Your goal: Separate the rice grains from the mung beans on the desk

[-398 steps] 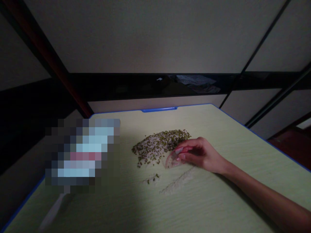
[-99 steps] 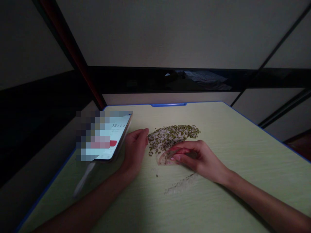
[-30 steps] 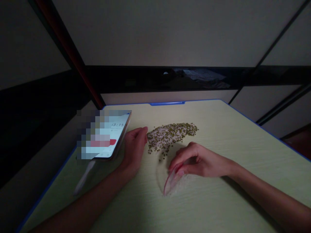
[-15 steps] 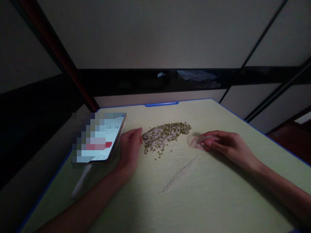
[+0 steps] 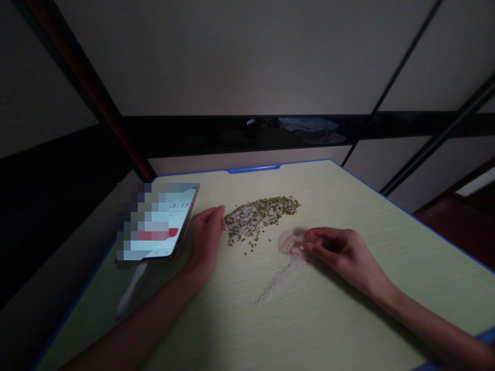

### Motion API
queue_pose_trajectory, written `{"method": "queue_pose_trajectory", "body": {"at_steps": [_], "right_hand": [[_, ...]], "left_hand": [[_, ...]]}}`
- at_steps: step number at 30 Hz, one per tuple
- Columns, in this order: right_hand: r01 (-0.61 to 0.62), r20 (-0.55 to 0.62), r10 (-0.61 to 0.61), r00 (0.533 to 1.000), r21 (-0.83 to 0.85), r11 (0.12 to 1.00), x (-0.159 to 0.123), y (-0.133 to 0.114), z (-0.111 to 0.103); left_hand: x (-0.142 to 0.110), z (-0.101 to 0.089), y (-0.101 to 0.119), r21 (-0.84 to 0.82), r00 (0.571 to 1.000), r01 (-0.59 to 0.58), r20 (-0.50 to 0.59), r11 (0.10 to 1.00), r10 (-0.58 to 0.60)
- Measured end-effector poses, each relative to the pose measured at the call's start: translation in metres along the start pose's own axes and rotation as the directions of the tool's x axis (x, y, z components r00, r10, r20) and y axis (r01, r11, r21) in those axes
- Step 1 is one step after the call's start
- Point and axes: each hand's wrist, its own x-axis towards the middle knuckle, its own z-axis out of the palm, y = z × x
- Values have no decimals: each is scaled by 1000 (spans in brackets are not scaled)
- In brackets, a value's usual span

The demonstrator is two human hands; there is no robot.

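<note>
A long heap of green beans mixed with whitish grains (image 5: 263, 216) lies on the pale table (image 5: 348, 314). My left hand (image 5: 207, 234) rests on its edge at the heap's left end, its fingers curled together. Whatever those fingers hold, if anything, is hidden. To the right of the heap, my right hand (image 5: 340, 252) pinches a clear, rounded plastic piece with pink marks (image 5: 290, 243) low over the table; its exact kind is not plain. A thin streak of pale grains (image 5: 276, 283) runs from beneath this piece toward the table's near side.
A phone (image 5: 181, 219) with a lit timer screen, partly pixelated, stands tilted left of my left hand. Under it a white strip (image 5: 131, 288) reaches forward. Blue edging with a blue handle (image 5: 254, 168) borders the table. Cabinet panels (image 5: 247, 56) rise behind.
My right hand has moved left and nearer with the clear plastic piece, which is now at the upper end of the pale streak. My left hand stays beside the heap.
</note>
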Motion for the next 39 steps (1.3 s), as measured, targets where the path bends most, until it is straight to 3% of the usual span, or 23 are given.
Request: {"method": "queue_pose_trajectory", "body": {"at_steps": [10,17,24,29,39], "right_hand": [[19,180,-23,983,26,999,-5,-8,32],[195,249,-172,953,-75,978,5,-18,53],[150,212,-117,970,-144,978,12,-25,49],[125,147,-99,984,-182,975,16,-24,42],[157,186,-123,975,-179,971,24,-23,44]], "left_hand": [[0,0,2,17,1000,16,-20,1000,-15],[-2,2,4,33,999,18,-27,999,-17],[-3,2,5,-12,998,62,-27,998,-62],[-4,2,5,5,1000,22,-17,1000,-22],[-2,2,4,10,998,53,-25,999,-52]]}}
